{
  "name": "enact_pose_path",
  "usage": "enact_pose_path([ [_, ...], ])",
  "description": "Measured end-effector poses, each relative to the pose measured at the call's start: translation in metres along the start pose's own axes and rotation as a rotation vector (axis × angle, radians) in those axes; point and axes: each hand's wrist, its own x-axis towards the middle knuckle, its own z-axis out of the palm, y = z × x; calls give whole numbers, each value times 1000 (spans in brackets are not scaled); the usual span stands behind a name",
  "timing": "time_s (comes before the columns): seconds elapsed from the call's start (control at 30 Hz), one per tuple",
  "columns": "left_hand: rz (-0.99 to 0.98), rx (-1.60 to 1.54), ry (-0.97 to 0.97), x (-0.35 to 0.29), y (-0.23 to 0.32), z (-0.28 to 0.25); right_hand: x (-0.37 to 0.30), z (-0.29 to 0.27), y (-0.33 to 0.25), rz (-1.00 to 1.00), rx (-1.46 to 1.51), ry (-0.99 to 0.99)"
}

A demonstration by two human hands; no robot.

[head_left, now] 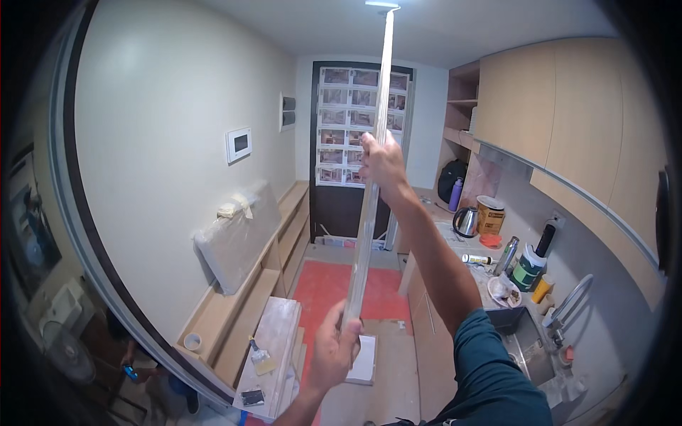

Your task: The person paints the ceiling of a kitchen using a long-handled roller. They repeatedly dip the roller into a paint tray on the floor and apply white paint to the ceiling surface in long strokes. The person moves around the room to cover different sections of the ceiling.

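A long pale pole [360, 263], wrapped in clear plastic, rises from low in front of me to the ceiling. My right hand [383, 165] is closed around it at mid-length, with that arm stretched up and forward. Lower down, my left hand [334, 349] wraps round the same pole, thumb on its near side. At the top a white paint roller [383, 5] meets the ceiling, partly cut off by the frame's edge. On the floor beyond my left hand lies a white rectangular tray [364, 361], partly hidden.
A paintbrush [263, 361] rests on a pale board [264, 334] at left. A plastic-wrapped panel [241, 238] leans on the wall above a wooden ledge. On the right are a sink [522, 348], a cluttered counter and overhead cabinets [582, 106]. Another person's hand [145, 373] shows lower left.
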Motion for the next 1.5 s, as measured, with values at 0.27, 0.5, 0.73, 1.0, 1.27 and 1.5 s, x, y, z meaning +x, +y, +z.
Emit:
enact_pose_path([
  [0.27, -9, 7, -9, 45, 11, 15, 45, -13, -5, -48, -19, 22],
  [0.5, -10, 88, 66, -40, -44, 9, -53, -11, 2, 49, 110, -73],
  [0.73, -37, 222, 114, -92, -63, -2, -103, -6, -1, 27, 222, -94],
  [1.0, 2, 408, 170, -121, -86, -5, -127, -3, -6, 16, 235, -87],
  [1.27, -36, 269, 115, -89, -66, 10, -100, -14, 5, 72, 136, -30],
  [1.5, 25, 364, 130, -146, -139, 14, -157, -37, 24, 111, 105, 22],
])
